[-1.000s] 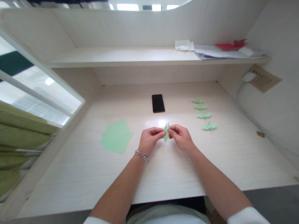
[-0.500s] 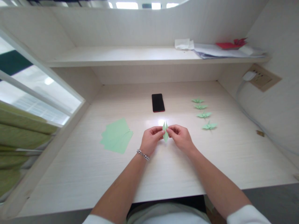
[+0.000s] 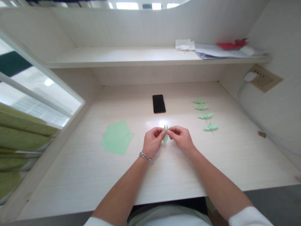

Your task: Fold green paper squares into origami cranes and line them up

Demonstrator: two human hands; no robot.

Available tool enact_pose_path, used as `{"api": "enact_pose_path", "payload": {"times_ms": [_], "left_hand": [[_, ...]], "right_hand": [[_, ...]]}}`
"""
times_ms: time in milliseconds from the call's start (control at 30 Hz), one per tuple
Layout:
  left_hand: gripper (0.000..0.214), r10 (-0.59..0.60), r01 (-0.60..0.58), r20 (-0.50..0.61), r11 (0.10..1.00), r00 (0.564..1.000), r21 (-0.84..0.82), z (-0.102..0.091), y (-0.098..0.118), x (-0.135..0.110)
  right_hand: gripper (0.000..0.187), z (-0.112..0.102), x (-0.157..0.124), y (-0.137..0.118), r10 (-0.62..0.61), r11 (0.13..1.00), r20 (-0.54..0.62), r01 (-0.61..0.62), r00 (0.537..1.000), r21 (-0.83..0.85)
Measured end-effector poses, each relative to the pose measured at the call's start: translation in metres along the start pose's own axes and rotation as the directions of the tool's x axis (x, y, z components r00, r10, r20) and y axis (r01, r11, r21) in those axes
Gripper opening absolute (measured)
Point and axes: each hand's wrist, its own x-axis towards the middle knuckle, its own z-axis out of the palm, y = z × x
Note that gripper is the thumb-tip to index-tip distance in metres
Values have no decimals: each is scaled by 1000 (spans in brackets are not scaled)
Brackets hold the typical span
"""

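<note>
Both my hands meet over the middle of the pale wooden desk [image 3: 70,175]. My left hand [image 3: 154,142], with a silver bracelet on its wrist, and my right hand [image 3: 180,138] each pinch a small folded green paper piece [image 3: 166,135] from either side. The piece stands upright between my fingertips, two narrow points showing at its top. My fingers cover much of it.
A stack of green paper sheets [image 3: 117,137] lies to the left. Several finished green paper cranes [image 3: 205,115] sit in a row to the right. A black phone [image 3: 159,103] lies farther back. The shelf above holds papers [image 3: 218,51] and a red paper item [image 3: 231,45]. A wall socket [image 3: 263,78] with a plugged cable is at right.
My hands have drawn slightly closer together and the green piece now sits lower between them, with less of it showing. Nothing else on the desk has moved.
</note>
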Motion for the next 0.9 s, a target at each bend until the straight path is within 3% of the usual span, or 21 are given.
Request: {"api": "enact_pose_path", "payload": {"times_ms": [200,433,633,900], "left_hand": [[26,30,-31,59,999,998,20,3,-3,-1],[25,34,-35,51,999,998,30,6,-1,-3],[24,25,-27,63,999,998,23,8,1,-5],[24,-13,11,78,1000,997,26,10,4,-7]], "right_hand": [[30,-1,1,0,18,999,-17,-17,1000,47],[30,-2,1,-3,40,993,-8,-39,999,113],[29,-4,2,-1,-17,1000,-62,18,998,22],[28,-6,2,0,5,996,-59,0,998,85]]}}
